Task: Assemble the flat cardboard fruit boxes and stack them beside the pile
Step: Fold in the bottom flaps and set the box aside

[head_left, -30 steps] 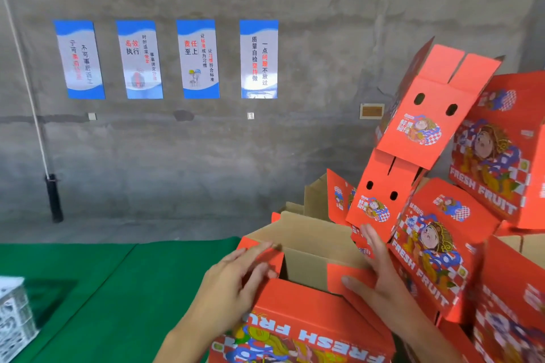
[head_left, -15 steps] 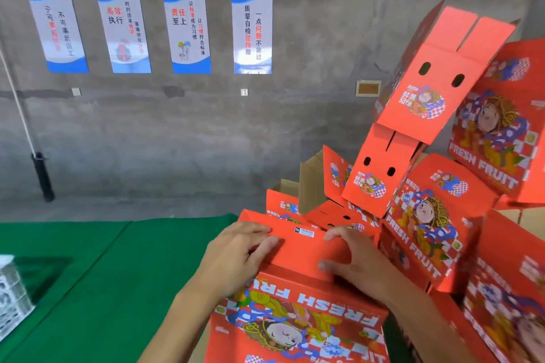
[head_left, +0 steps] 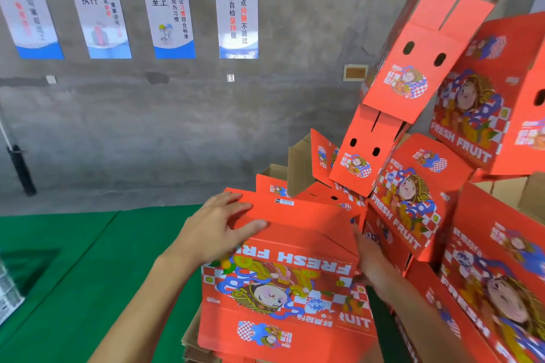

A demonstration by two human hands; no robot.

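Left hand (head_left: 216, 233) grip open, fingers flat on top flap of box (head_left: 283, 283), pressing it shut. Right hand (head_left: 372, 262) steadies box's right side; grip state cannot tell, fingers hidden. Box sits on flat stack, beside assembled pile (head_left: 460, 174), green floor mat (head_left: 73, 274) left. Likely ready for stacking.

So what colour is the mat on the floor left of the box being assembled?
Green, shown best in the head view, the only one.

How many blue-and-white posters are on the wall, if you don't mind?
4, in a row along the upper wall: far-left poster, cut off by the frame edge, second poster, third poster, fourth poster. More may lie outside the frame.
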